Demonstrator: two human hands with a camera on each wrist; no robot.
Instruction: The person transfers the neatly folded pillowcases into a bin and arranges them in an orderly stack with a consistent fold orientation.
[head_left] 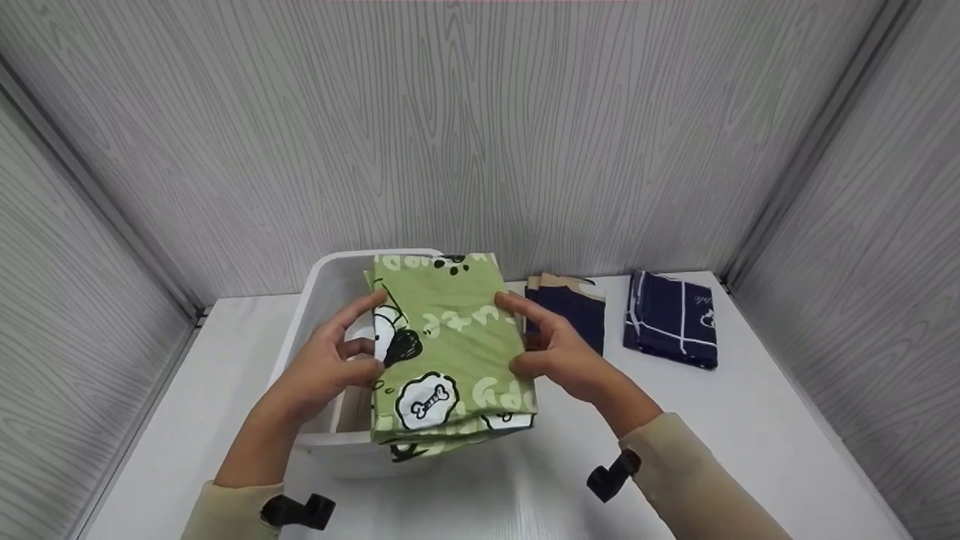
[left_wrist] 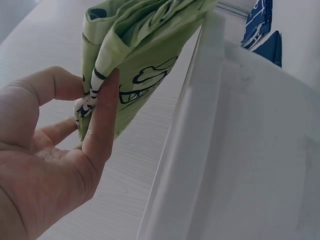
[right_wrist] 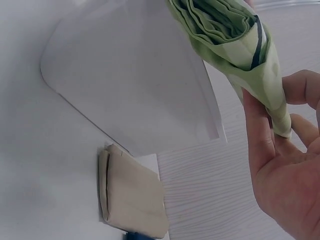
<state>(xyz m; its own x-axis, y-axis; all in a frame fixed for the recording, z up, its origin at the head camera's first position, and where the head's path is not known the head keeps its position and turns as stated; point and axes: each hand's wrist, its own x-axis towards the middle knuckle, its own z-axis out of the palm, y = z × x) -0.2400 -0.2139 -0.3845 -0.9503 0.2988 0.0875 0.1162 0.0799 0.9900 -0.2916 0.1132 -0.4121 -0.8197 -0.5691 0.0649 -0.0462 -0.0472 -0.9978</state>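
Observation:
A folded green cloth [head_left: 454, 337] printed with a cartoon dog, a bone and pale letters is held up between both hands. By its left edge my left hand [head_left: 330, 364] pinches it, the thumb in front. My right hand [head_left: 559, 349] grips the opposite edge the same way. The left wrist view shows the thick layers of the cloth [left_wrist: 135, 45] squeezed between thumb and fingers. Behind and below the cloth is a white plastic bin [head_left: 296, 330]; the cloth covers much of its opening, so most of the inside is hidden.
Right of the bin lies a folded navy and tan cloth [head_left: 566, 311], partly behind my right hand. Farther right is a folded navy cloth with white lines [head_left: 671, 319]. Grey wood-grain panels [head_left: 465, 135] enclose the white table [head_left: 750, 442] at the back and sides.

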